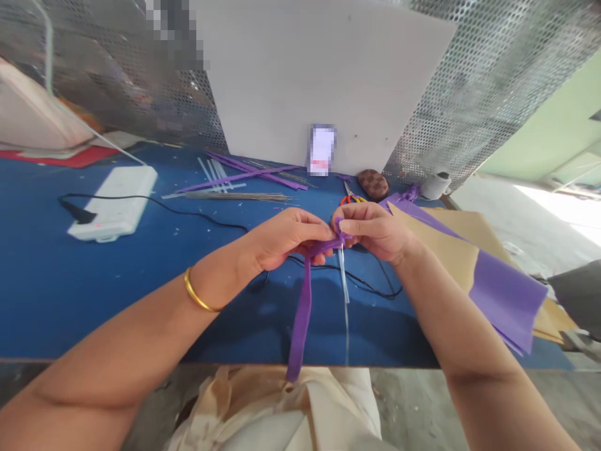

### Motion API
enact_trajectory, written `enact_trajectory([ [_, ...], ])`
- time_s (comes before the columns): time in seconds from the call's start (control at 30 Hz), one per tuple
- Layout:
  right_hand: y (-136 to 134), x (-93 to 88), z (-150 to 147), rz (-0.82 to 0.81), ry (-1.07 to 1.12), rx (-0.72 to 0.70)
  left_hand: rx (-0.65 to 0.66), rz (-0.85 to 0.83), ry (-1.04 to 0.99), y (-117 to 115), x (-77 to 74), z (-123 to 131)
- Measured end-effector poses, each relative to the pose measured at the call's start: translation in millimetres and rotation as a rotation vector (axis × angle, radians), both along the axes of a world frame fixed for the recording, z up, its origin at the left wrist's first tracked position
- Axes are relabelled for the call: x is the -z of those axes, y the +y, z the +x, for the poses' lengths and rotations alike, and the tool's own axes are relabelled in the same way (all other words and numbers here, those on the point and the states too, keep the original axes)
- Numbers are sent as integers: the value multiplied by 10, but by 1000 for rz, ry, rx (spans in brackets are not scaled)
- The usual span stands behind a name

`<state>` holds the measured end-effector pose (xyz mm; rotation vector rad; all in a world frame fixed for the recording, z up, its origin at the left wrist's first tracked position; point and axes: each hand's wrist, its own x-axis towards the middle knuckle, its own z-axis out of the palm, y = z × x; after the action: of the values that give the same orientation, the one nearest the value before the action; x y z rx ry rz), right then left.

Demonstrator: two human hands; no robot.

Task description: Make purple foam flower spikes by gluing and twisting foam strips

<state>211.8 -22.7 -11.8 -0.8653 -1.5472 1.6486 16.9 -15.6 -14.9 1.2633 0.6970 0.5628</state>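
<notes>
My left hand (286,237) and my right hand (373,230) meet above the blue table (94,288), fingers pinched together on the top of a purple strip (300,313). The strip hangs down past the table's front edge. A thin clear stick with a wire (344,282) hangs from the same pinch, under my right hand's fingers. A gold bangle (197,294) circles my left wrist.
A white power bank (115,202) with a black cable (197,216) lies at left. Purple strips and thin sticks (239,178) lie at the back. Scissors (351,197), a brown pouch (374,183) and a tape roll (435,185) sit behind my hands. Purple sheets (507,294) on brown paper lie at right.
</notes>
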Motion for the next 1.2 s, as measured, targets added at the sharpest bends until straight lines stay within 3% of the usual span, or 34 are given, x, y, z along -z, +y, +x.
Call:
enact_trajectory([
  [0.1,-2,56,0,-5,-41,28,-17,-12,34,-2,50,6],
  [0.43,-37,36,-71,209,-158,183,-104,-14,36,-13,102,39],
  [0.83,-68,92,-128,435,-371,384,-115,22,39,-21,143,40],
  [1.2,-95,104,-180,446,-370,404,-277,29,78,-74,142,98],
])
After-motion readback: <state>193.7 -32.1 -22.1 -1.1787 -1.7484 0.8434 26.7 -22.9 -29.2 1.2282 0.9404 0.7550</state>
